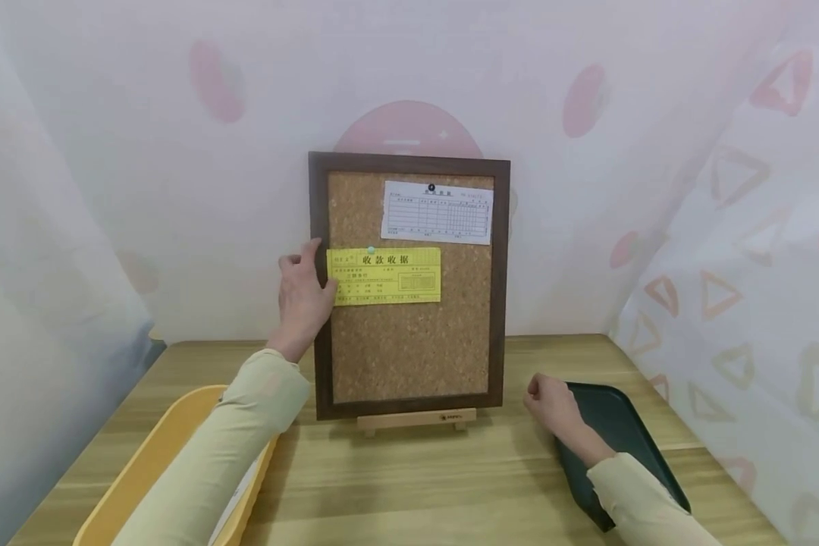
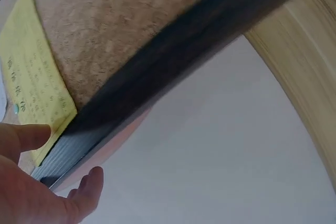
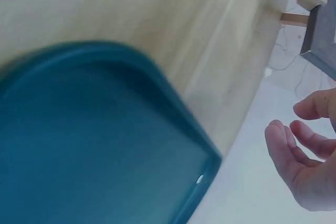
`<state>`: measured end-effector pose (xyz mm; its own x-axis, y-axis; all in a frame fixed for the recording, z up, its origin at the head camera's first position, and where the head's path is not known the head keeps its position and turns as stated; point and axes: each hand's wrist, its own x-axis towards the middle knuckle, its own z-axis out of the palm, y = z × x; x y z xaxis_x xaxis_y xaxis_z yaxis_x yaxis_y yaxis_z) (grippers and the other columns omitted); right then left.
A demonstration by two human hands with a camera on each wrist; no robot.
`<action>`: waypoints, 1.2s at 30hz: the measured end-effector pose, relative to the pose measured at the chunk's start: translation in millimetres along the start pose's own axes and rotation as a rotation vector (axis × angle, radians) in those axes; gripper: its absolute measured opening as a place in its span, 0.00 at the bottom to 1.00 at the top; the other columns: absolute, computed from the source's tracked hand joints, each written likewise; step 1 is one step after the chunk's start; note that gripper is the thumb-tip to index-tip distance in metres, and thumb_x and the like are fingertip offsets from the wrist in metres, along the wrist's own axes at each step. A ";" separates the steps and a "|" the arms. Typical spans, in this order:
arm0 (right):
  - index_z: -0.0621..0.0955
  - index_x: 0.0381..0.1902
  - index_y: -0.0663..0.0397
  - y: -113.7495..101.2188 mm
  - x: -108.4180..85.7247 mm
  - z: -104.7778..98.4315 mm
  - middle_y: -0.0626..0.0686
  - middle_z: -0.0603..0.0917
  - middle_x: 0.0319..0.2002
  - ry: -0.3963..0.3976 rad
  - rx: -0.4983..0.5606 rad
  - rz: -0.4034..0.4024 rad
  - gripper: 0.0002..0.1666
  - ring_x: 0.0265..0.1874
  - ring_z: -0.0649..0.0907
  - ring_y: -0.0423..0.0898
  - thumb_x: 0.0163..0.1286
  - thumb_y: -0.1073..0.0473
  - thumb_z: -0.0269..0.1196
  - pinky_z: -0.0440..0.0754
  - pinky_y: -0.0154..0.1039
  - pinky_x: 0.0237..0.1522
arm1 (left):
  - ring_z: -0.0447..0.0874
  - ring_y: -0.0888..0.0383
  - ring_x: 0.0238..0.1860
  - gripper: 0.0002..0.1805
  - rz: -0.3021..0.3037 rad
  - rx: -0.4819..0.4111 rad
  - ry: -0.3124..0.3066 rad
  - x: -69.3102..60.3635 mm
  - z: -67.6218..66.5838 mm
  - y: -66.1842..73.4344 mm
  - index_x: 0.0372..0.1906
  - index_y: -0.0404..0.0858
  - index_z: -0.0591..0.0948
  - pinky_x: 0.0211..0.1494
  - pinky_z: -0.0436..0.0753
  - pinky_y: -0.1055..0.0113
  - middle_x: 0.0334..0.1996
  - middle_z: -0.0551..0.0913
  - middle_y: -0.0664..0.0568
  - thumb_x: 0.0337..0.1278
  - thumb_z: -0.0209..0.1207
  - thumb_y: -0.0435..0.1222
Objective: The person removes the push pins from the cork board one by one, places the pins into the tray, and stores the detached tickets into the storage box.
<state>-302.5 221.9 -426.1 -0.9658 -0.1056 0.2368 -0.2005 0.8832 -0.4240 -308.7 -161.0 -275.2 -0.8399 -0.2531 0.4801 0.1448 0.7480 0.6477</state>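
In the head view, a yellow receipt [image 1: 385, 279], probably flimsy, best taken by a corner, is hanging on the corkboard [image 1: 409, 356] beyond a yellow basket [image 1: 153, 451] holding paper [image 1: 237, 499]; at left wrist, the spread left hand [image 2: 37, 184] is touching the frame [image 2: 131, 87]; at right wrist, the slack, empty right hand [image 3: 312, 171] is hovering near the green tray [image 3: 105, 145].

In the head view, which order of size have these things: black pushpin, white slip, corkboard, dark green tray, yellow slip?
1. Corkboard
2. Dark green tray, partly covered
3. Yellow slip and white slip: too alike to rank
4. Black pushpin
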 end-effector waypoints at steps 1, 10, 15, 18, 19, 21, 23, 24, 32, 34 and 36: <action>0.77 0.29 0.64 -1.4 0.8 -0.3 0.56 0.81 0.25 0.007 0.007 -0.007 0.04 0.20 0.76 0.44 0.59 0.66 0.60 0.74 0.39 0.24 | 0.74 0.38 0.43 0.35 0.023 0.008 0.001 0.4 1.0 -1.2 0.71 0.43 0.58 0.45 0.75 0.49 0.60 0.60 0.28 0.59 0.57 0.31; 0.79 0.30 0.63 -22.8 13.6 -1.0 0.55 0.81 0.24 0.116 0.049 -0.052 0.05 0.20 0.75 0.44 0.61 0.66 0.57 0.72 0.37 0.23 | 0.76 0.39 0.43 0.32 0.143 0.040 -0.049 2.5 9.0 -6.9 0.69 0.42 0.61 0.38 0.77 0.51 0.65 0.52 0.29 0.60 0.54 0.28; 0.79 0.29 0.64 -44.8 22.0 1.0 0.56 0.81 0.23 0.264 0.037 -0.132 0.05 0.21 0.77 0.47 0.59 0.67 0.56 0.75 0.41 0.25 | 0.75 0.42 0.36 0.31 0.131 0.043 -0.028 2.7 8.8 -5.3 0.66 0.41 0.62 0.34 0.77 0.54 0.64 0.53 0.28 0.58 0.55 0.28; 0.78 0.30 0.64 -55.3 25.4 -0.6 0.59 0.80 0.26 0.363 0.042 -0.158 0.04 0.23 0.77 0.50 0.58 0.68 0.56 0.75 0.44 0.26 | 0.75 0.44 0.35 0.30 0.121 0.043 -0.020 3.5 9.5 -3.7 0.66 0.40 0.62 0.33 0.76 0.56 0.63 0.55 0.29 0.58 0.56 0.29; 0.77 0.30 0.64 -58.4 26.8 -1.5 0.60 0.80 0.26 0.393 0.047 -0.164 0.03 0.23 0.78 0.51 0.58 0.69 0.56 0.75 0.45 0.25 | 0.74 0.44 0.35 0.30 0.119 0.042 -0.018 3.8 9.6 -3.2 0.66 0.40 0.62 0.32 0.76 0.56 0.63 0.55 0.29 0.58 0.56 0.29; 0.77 0.30 0.64 -64.8 29.5 -3.5 0.60 0.80 0.27 0.444 0.044 -0.179 0.02 0.22 0.78 0.52 0.59 0.69 0.57 0.74 0.45 0.23 | 0.74 0.44 0.35 0.29 0.113 0.041 -0.013 4.3 9.7 -2.4 0.64 0.39 0.63 0.31 0.75 0.57 0.63 0.56 0.30 0.58 0.55 0.30; 0.77 0.30 0.65 -71.1 33.3 -4.7 0.61 0.80 0.27 0.487 0.028 -0.214 0.02 0.21 0.78 0.52 0.59 0.69 0.58 0.75 0.45 0.22 | 0.74 0.44 0.36 0.27 0.106 0.044 -0.004 5.4 9.7 -2.6 0.63 0.39 0.64 0.31 0.74 0.58 0.62 0.56 0.31 0.59 0.55 0.30; 0.77 0.30 0.65 -74.4 34.9 -5.2 0.61 0.80 0.26 0.500 0.018 -0.232 0.02 0.20 0.78 0.51 0.59 0.69 0.58 0.75 0.44 0.21 | 0.74 0.45 0.36 0.26 0.101 0.045 0.000 5.7 9.8 -2.7 0.62 0.38 0.64 0.30 0.74 0.58 0.62 0.57 0.31 0.59 0.55 0.30; 0.77 0.29 0.65 -105.8 49.9 -9.2 0.58 0.78 0.24 0.506 0.024 -0.313 0.02 0.20 0.76 0.48 0.60 0.70 0.58 0.74 0.40 0.22 | 0.74 0.46 0.33 0.23 0.085 0.047 0.014 7.6 10.6 -1.8 0.59 0.37 0.66 0.29 0.74 0.58 0.61 0.59 0.33 0.58 0.57 0.32; 0.77 0.28 0.65 -116.3 54.7 -10.4 0.58 0.78 0.25 0.501 0.021 -0.313 0.02 0.21 0.76 0.49 0.60 0.69 0.59 0.75 0.40 0.23 | 0.74 0.46 0.33 0.22 0.082 0.042 0.022 8.0 10.1 -1.2 0.57 0.36 0.67 0.30 0.74 0.57 0.61 0.59 0.33 0.59 0.57 0.32; 0.77 0.29 0.64 -127.6 60.0 -11.9 0.59 0.79 0.26 0.508 0.023 -0.318 0.02 0.23 0.77 0.50 0.60 0.68 0.59 0.76 0.42 0.24 | 0.74 0.46 0.33 0.21 0.079 0.037 0.028 8.4 9.4 -0.8 0.56 0.35 0.67 0.31 0.75 0.56 0.60 0.60 0.34 0.59 0.57 0.33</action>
<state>-332.9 108.3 -347.3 -0.6593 -0.1265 0.7412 -0.4761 0.8332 -0.2812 -320.8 -158.0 -277.2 -0.8116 -0.2087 0.5457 0.1908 0.7882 0.5851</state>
